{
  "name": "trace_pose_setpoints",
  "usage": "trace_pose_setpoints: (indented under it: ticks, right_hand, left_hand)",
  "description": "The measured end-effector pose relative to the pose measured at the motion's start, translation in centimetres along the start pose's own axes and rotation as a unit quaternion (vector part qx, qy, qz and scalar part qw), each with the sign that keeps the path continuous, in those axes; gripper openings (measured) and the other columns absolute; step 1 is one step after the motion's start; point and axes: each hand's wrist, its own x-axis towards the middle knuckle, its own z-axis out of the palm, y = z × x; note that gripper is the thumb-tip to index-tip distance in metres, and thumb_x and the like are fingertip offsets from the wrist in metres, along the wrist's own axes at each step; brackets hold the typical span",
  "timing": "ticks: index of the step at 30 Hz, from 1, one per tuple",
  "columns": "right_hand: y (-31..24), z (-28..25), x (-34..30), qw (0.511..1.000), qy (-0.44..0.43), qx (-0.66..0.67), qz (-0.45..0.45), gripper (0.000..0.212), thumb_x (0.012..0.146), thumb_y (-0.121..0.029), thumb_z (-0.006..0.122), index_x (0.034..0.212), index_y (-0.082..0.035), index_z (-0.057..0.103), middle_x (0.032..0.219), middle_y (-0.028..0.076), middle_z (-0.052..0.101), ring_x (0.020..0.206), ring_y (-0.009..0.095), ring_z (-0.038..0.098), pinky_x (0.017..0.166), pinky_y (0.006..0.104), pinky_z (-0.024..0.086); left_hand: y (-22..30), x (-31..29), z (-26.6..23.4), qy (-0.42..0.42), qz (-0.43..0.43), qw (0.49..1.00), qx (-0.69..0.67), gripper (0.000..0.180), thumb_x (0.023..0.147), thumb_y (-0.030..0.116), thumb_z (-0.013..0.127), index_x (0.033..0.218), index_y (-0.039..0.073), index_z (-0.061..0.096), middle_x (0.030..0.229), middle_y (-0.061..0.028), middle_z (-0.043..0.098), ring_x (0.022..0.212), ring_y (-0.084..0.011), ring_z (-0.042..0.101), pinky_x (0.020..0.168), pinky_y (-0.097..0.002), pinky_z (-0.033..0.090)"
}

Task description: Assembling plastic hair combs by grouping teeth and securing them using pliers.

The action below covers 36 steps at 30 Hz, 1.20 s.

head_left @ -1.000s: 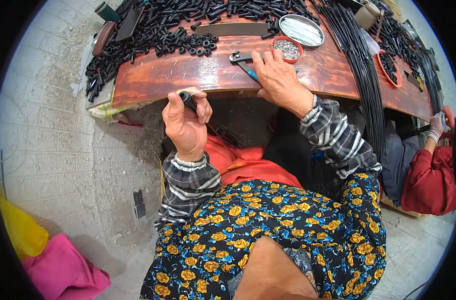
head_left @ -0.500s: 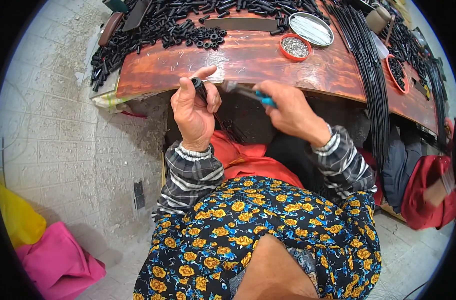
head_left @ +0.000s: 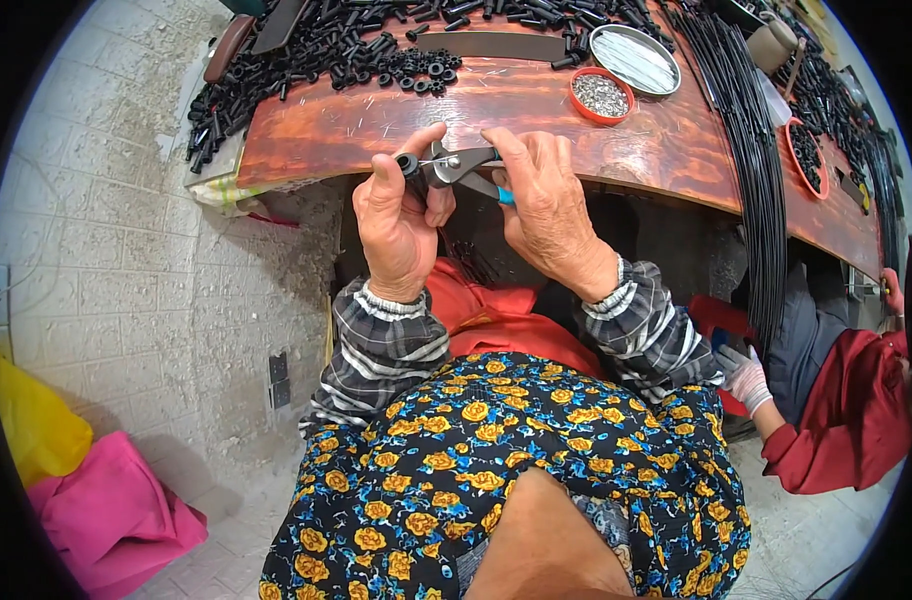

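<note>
By the table's point(head_left: 496, 95) near edge, the half-curled left hand point(head_left: 393, 235) is holding one black fitting point(head_left: 408, 164); the right hand point(head_left: 554, 208) is gripping one pair of pliers point(head_left: 453, 164) beside it.

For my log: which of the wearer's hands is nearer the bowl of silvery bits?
Right: the right hand is left and short of the bowl; the left hand is farther left.

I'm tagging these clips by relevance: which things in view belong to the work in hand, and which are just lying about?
Work in hand:
pliers, in the right hand
black part, in the left hand
likely also the loose black pieces and red bowl of metal bits

Apparently just lying about:
yellow bundle
pink bundle
</note>
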Motion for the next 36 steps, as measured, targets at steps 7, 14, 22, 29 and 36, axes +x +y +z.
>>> trace_pose_setpoints:
  ticks: [7,14,22,29,36]
  right_hand:
    - [1.1,-1.4,0.8,0.997,-0.001,-0.077,-0.021,0.053,0.067,0.004,0.068,0.117,-0.012,0.055,0.086,0.010,0.051,0.085,0.031,0.051,0.068,0.0389,0.046]
    - [4.8,-5.2,4.6,0.965,-0.108,0.042,-0.236,0.048,0.062,-0.011,0.081,0.107,-0.009,0.064,0.070,0.006,0.062,0.058,0.022,0.061,0.049,0.0322,0.047]
    - [3.4,-6.7,3.2,0.770,-0.549,0.318,0.068,0.040,0.067,-0.015,0.070,0.101,0.001,0.058,0.077,0.009,0.061,0.071,0.019,0.062,0.060,0.0327,0.047]
    - [1.4,-8.1,1.3,0.969,-0.153,-0.050,-0.190,0.045,0.064,-0.010,0.061,0.106,0.001,0.055,0.086,0.018,0.057,0.078,0.038,0.057,0.067,0.0438,0.047]
    - [2.0,-7.0,1.4,0.613,-0.618,0.428,0.242,0.043,0.071,-0.027,0.072,0.100,0.002,0.060,0.065,0.005,0.060,0.045,0.009,0.053,0.039,0.0219,0.039]
  left_hand:
    - [0.2,-1.0,-0.1,-0.042,-0.003,0.997,0.070,0.070,0.096,0.052,0.042,0.129,-0.009,0.046,0.061,-0.0010,0.044,0.053,-0.0104,0.035,0.050,-0.0258,0.029]
    - [0.1,-1.6,-0.3,-0.089,-0.034,0.995,0.004,0.065,0.090,0.045,0.060,0.123,-0.010,0.054,0.071,0.0001,0.054,0.056,-0.0046,0.039,0.050,-0.0202,0.028]
    - [1.3,-2.3,0.3,-0.102,-0.060,0.984,0.136,0.048,0.072,0.010,0.078,0.114,-0.006,0.061,0.086,-0.0004,0.063,0.072,-0.0046,0.053,0.065,-0.0181,0.042]
    - [1.4,-2.2,-0.1,-0.110,-0.068,0.988,0.085,0.048,0.071,0.005,0.079,0.115,-0.003,0.062,0.086,0.0014,0.061,0.074,-0.0029,0.051,0.065,-0.0168,0.041]
    - [1.4,-2.3,0.8,-0.128,-0.052,0.980,0.141,0.044,0.071,0.014,0.081,0.109,-0.003,0.065,0.083,0.0020,0.059,0.073,-0.0044,0.050,0.065,-0.0182,0.039]
